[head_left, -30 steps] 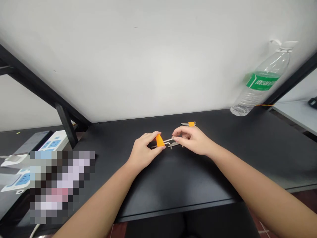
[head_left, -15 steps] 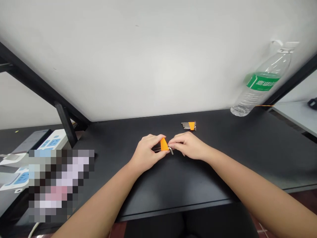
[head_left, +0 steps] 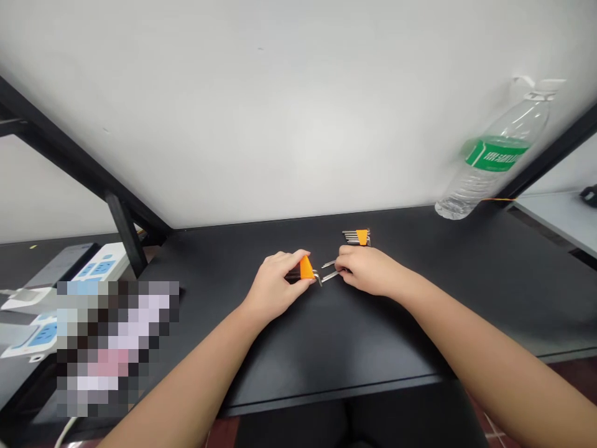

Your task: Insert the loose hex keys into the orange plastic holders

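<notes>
My left hand (head_left: 275,285) pinches an orange hex key holder (head_left: 306,268) between thumb and fingers. A bent hex key (head_left: 318,277) sticks out of the holder's right side, and dark shafts run back under my palm. Just to the right, my right hand (head_left: 368,269) has its fingers curled down on loose silver hex keys (head_left: 331,276); their straight ends point left towards the holder. The fingers hide the other ends, so I cannot tell how many keys are gripped. Behind the right hand lies a second orange holder (head_left: 362,237) with several hex keys in it.
A plastic bottle with a green label (head_left: 497,154) leans at the back right of the black table (head_left: 336,348). White power strips (head_left: 109,260) and a blurred-out object (head_left: 116,348) lie at the left. A black metal frame (head_left: 84,158) rises on that side.
My right hand has moved right, away from the holder in my left hand, and down to loose hex keys now visible at its fingertips. The left hand keeps its hold, barely shifted.
</notes>
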Demonstrator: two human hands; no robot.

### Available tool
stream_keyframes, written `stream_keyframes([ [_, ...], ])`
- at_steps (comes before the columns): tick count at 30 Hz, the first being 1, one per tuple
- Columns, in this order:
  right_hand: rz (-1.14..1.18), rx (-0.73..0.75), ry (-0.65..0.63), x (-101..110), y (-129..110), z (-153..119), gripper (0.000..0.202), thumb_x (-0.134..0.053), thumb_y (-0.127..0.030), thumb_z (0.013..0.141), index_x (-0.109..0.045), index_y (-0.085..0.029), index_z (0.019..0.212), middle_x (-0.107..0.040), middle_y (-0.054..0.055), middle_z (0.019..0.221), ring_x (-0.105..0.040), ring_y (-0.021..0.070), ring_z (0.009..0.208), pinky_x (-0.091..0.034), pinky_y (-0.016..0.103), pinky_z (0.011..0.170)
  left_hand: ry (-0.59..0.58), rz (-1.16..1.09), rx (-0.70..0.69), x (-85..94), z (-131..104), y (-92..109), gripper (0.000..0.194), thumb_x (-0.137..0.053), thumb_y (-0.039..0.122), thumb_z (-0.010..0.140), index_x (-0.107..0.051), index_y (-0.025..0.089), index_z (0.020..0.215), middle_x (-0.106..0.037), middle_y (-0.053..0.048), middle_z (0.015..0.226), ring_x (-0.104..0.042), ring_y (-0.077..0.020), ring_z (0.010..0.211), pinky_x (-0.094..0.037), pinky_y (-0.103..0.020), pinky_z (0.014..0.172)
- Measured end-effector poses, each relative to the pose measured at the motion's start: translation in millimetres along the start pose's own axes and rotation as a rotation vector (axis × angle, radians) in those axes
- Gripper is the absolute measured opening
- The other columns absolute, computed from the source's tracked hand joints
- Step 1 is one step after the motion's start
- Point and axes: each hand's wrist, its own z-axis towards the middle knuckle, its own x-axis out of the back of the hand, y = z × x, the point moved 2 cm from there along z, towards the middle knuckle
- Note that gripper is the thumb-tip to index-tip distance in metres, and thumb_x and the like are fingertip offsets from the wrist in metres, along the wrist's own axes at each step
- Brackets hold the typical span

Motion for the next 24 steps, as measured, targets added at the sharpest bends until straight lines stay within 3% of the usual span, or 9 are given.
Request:
stream_keyframes([
  [7, -0.22, 0.019, 0.01, 0, -18, 2, 0.02, -0.054, -0.015, 0.094, -0.067, -0.016, 0.08, -0.064, 0.005, 0.087, -0.057, 0.015, 0.066, -0.024, 0.032, 0.054, 0.007, 0.021, -0.024, -0.2, 1, -2, 0.037, -0.075, 0.033, 0.084, -0.069, 0.029, 0.12, -0.073, 0.002, 0.091, -0.066, -0.0186, 0.083, -0.054, -0.03, 0.081],
  [16, -0.022, 0.043, 0.232, 4, -11, -2, 0.009, -0.057, -0.014, 0.093, -0.064, -0.019, 0.088, -0.065, 0.001, 0.084, -0.057, 0.0132, 0.072, -0.034, 0.027, 0.062, 0.009, 0.079, -0.036, 0.7, 1, -4, 0.035, -0.074, 0.034, 0.085, -0.068, 0.03, 0.12, -0.075, 0.0, 0.095, -0.068, -0.0199, 0.088, -0.054, -0.032, 0.084],
  [24, -0.056, 0.145, 0.226, 6, -17, -4, 0.016, -0.054, -0.015, 0.098, -0.066, -0.016, 0.089, -0.062, 0.003, 0.085, -0.053, 0.0132, 0.071, -0.033, 0.027, 0.062, 0.014, 0.083, -0.055, -0.6, 1, -4, 0.036, -0.076, 0.034, 0.085, -0.069, 0.028, 0.12, -0.075, 0.0, 0.097, -0.068, -0.0204, 0.088, -0.053, -0.034, 0.088],
])
